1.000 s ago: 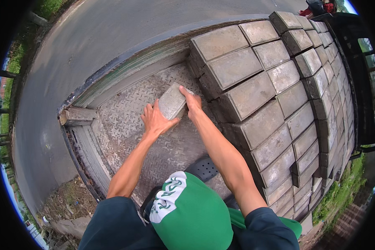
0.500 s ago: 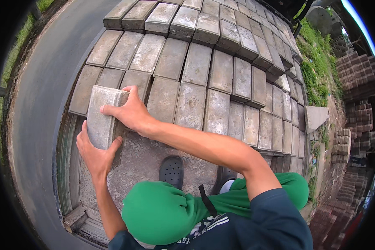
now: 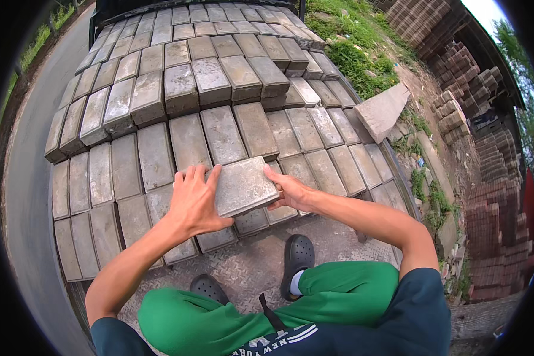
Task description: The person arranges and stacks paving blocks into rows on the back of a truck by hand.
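Observation:
A grey concrete paving block (image 3: 246, 185) lies crosswise between my two hands, above the front rows of blocks. My left hand (image 3: 190, 203) grips its left end, thumb along the near side and fingers over the far side. At the right end, my right hand (image 3: 292, 191) holds it with the thumb on top and the fingers partly hidden below. Under and beyond it, more paving blocks (image 3: 187, 142) are laid tightly in rows, with a higher layer (image 3: 210, 77) farther back.
The metal truck bed (image 3: 243, 261) carries my feet in dark clogs (image 3: 298, 258). A pale triangular slab (image 3: 384, 111) leans at the right edge. Asphalt road (image 3: 32, 148) runs along the left; grass (image 3: 362, 50) and stacked reddish blocks (image 3: 498, 219) stand to the right.
The block has moved from the far left toward the middle and turned from lengthwise to crosswise. My right hand now holds its right end, and the view has swung to the right.

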Action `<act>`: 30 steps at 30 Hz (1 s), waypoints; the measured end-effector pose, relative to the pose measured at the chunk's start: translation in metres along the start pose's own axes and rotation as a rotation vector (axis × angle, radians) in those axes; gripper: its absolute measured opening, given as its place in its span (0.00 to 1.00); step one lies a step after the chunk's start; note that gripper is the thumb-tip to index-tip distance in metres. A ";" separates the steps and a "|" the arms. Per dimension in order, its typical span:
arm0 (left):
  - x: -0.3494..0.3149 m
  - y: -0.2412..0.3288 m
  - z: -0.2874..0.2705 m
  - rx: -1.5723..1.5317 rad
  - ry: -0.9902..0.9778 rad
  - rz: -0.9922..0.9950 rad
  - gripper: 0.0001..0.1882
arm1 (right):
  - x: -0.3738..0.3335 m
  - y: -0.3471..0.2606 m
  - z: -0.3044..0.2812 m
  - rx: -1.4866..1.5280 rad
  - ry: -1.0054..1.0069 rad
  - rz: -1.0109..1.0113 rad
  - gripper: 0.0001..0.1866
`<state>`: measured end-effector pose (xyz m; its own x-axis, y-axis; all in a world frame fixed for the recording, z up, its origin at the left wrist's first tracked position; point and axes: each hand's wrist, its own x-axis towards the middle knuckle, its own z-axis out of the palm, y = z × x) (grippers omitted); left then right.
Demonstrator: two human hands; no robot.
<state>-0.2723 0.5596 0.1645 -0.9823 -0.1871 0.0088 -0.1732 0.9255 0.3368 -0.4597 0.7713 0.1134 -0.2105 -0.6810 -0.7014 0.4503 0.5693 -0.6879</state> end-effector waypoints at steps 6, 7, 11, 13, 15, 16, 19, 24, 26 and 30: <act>0.048 0.063 0.043 0.148 -0.271 0.424 0.60 | -0.047 0.074 -0.053 -0.739 0.208 -0.158 0.70; 0.054 0.074 0.053 0.167 -0.293 0.456 0.60 | -0.049 0.100 -0.065 -0.882 0.290 -0.231 0.72; 0.085 0.099 0.082 0.234 -0.412 0.528 0.61 | -0.051 0.134 -0.095 -0.918 0.470 -0.750 0.76; 0.108 0.106 0.093 0.291 -0.388 0.620 0.60 | -0.048 0.124 -0.114 -1.066 0.390 -0.767 0.77; 0.133 0.108 0.101 0.380 -0.296 0.782 0.58 | -0.044 0.122 -0.119 -1.219 0.310 -0.793 0.78; 0.150 0.112 0.105 0.374 -0.301 0.779 0.58 | -0.042 0.125 -0.120 -1.150 0.357 -0.803 0.77; 0.191 0.113 0.118 0.496 -0.328 0.982 0.58 | -0.035 0.130 -0.103 -1.005 0.514 -0.808 0.75; 0.232 0.124 0.125 0.655 -0.342 1.181 0.57 | -0.023 0.127 -0.081 -0.917 0.747 -0.711 0.68; 0.239 0.127 0.130 0.626 -0.350 1.117 0.57 | -0.021 0.117 -0.086 -0.848 0.844 -0.640 0.67; 0.255 0.134 0.135 0.621 -0.400 0.998 0.63 | -0.017 0.110 -0.115 -0.838 0.841 -0.668 0.66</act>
<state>-0.5556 0.6803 0.0847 -0.6377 0.7009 -0.3195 0.7649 0.6250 -0.1556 -0.5068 0.8987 0.0279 -0.7751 -0.6216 0.1135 -0.5387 0.5562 -0.6327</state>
